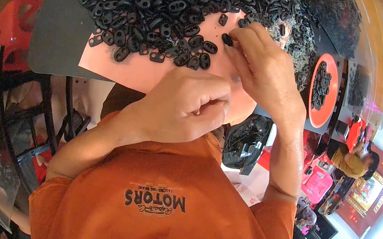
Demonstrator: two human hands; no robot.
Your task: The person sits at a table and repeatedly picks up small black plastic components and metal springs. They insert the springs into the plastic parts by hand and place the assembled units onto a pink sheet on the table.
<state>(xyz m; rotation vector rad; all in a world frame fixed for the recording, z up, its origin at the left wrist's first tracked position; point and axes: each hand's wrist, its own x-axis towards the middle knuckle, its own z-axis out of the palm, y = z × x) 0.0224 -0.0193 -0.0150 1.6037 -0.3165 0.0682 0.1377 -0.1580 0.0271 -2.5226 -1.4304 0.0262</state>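
A large heap of black oval two-hole cord locks (169,5) covers the far part of a pink sheet (131,75). Between its thumb and fingertips, my right hand (270,69) pinches one black cord lock (226,39) above the sheet, just right of the heap. My left hand (189,104) is curled closed at the sheet's near edge, close to my right wrist. Whatever lies inside its fingers is hidden. Several loose cord locks (193,63) lie on the sheet just beyond the left hand.
Right of the right hand is a pile of small pale pieces (301,62), then a red oval dish (333,89) of black parts. The dark tabletop (60,21) extends left toward a red chair (10,33). A person (351,160) is in the right background.
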